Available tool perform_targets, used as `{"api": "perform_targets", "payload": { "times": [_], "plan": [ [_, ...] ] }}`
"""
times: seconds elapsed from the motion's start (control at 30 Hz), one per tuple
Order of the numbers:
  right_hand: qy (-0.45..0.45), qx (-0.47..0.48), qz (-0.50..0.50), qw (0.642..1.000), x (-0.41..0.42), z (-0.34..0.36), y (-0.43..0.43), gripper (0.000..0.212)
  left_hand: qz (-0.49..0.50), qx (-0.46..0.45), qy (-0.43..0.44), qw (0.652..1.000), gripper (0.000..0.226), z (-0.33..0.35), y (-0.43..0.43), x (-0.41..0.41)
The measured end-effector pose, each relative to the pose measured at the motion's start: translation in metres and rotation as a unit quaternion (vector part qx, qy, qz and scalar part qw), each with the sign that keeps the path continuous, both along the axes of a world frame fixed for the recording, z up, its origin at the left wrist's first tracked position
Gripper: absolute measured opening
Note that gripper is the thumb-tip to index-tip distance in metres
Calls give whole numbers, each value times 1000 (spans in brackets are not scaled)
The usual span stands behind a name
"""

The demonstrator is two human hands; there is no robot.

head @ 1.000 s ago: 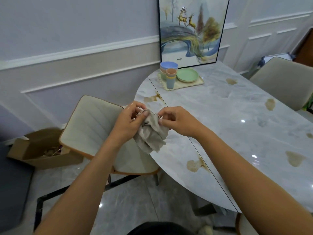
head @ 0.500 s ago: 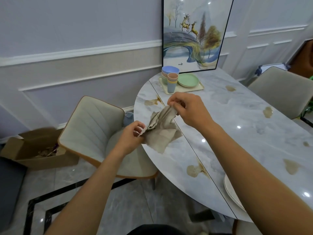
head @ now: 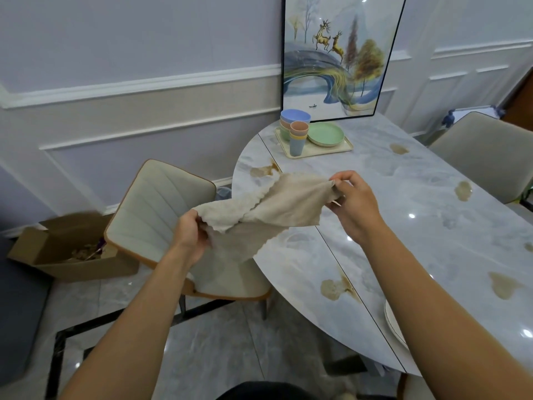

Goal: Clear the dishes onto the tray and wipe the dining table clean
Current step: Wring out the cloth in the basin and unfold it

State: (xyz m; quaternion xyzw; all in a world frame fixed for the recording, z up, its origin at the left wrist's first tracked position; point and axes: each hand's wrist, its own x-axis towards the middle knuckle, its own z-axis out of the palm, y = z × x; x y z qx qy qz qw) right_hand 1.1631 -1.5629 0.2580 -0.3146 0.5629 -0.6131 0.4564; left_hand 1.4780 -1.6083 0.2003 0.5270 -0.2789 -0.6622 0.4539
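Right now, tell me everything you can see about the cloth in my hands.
The cloth is beige and fuzzy, like microfibre, with wavy edges. It is spread in the air between both hands, partly folded so one layer overlaps another. The left hand grips its lower left end; the right hand pinches its upper right corner. It hangs over the edge of the marble table, apparently not touching it. No stains show.

Beige cloth (head: 268, 209) stretched above stained marble table (head: 418, 249), tray (head: 334, 150) w/ stacked cups (head: 297, 140), bowls (head: 292, 118), green plates (head: 326, 134) at far end
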Motion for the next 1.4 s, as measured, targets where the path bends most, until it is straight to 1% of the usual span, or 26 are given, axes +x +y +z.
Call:
{"api": "perform_targets", "payload": {
  "times": [0.07,0.13,0.23,0.3,0.37,0.47,0.53,0.57,0.63,0.7,0.77,0.8,0.83,0.87,0.9,0.93,1.0,1.07,1.13,1.17,1.23,1.27,1.3,1.33,1.37,1.4],
  "plan": [
    [-89,32,12,995,-3,-10,1,24,-32,-8,-1,999,40,6,1,-4],
    [-101,71,9,992,-8,-23,5,25,-75,-28,-17,997,41,15,0,-8],
    [-54,122,21,991,-12,-39,13,26,-109,-28,-54,992,47,31,-3,-16],
    [-37,134,31,990,-13,-44,18,29,-128,-20,-88,988,53,38,-8,-16],
    [-1,112,22,993,-14,-43,22,31,-141,29,-117,983,60,38,-12,-12],
    [139,28,3,990,-18,-23,23,30,-166,86,-193,963,55,26,-10,-2],
    [188,-6,14,982,-22,-6,22,27,-185,84,-222,954,51,26,-7,-2],
    [210,-1,19,978,-24,-1,22,26,-195,65,-219,954,50,30,-5,-1],
    [285,56,27,957,-33,0,20,26,-215,19,-197,956,49,49,0,-6],
    [371,148,73,914,-37,-2,19,29,-232,-27,-202,951,50,73,4,-13],
    [445,209,174,853,-27,-1,19,23,-250,-66,-211,943,52,96,7,-21],
    [469,211,224,828,-18,-2,19,24,-267,-86,-222,934,54,106,8,-24],
    [478,192,270,814,-6,-4,18,38,-291,-99,-238,921,56,115,8,-27],
    [456,160,309,819,9,-6,16,56,-316,-106,-261,906,61,122,8,-30],
    [407,130,343,837,24,-7,16,66,-336,-108,-280,893,67,129,8,-32],
    [350,103,372,854,39,-9,16,68,-354,-110,-292,881,69,135,10,-35],
    [240,66,416,875,60,-11,16,58,-385,-120,-317,859,69,144,12,-36],
    [171,35,428,887,69,-11,17,43,-404,-130,-340,839,70,151,14,-32],
    [161,2,418,894,70,-11,16,26,-411,-133,-351,831,69,152,12,-17],
    [153,-6,409,900,69,-11,16,21,-405,-123,-370,827,65,153,13,-10],
    [92,11,382,919,61,-8,15,20,-425,-113,-430,789,48,149,7,6],
    [56,27,377,924,56,-7,13,21,-454,-100,-455,760,40,144,3,14],
    [42,35,377,925,52,-3,13,19,-475,-84,-474,737,37,142,4,21],
    [63,33,378,923,47,2,13,17,-501,-64,-492,709,44,136,1,29],
    [90,29,374,923,44,8,13,21,-515,-40,-501,695,52,128,-3,36],
    [113,20,366,924,40,12,12,30,-528,-23,-490,693,53,118,-4,43]
  ]
}}
